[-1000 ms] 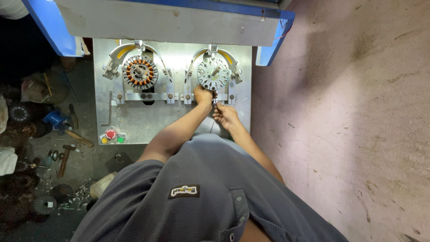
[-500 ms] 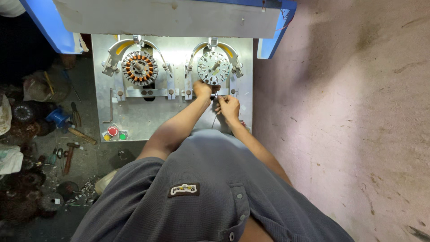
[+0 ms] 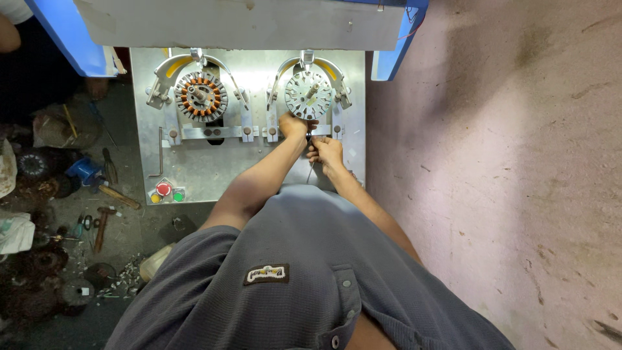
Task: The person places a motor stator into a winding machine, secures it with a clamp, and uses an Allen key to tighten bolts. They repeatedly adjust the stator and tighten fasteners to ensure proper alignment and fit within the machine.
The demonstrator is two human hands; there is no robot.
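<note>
Left hand [image 3: 293, 124] grips the bare stator's [image 3: 308, 94] lower edge near the surface's [image 3: 214, 168] right edge; right hand [image 3: 326, 150] pinches a thin tool [image 3: 311, 170]

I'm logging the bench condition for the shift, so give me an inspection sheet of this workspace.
Surface: grey metal fixture plate with two round winding stations.
Job's things: bare silver stator in the right station; copper-wound stator in the left station.
Clutter: hammer, pliers, stator parts and metal scraps on the floor at the left.
Grippers: left hand at the bare stator's lower edge; right hand pinches a thin rod below it.
Cables: nothing seen.
Surroundings: red, green and yellow buttons on the plate; blue machine frame above; bare concrete floor at the right.
</note>
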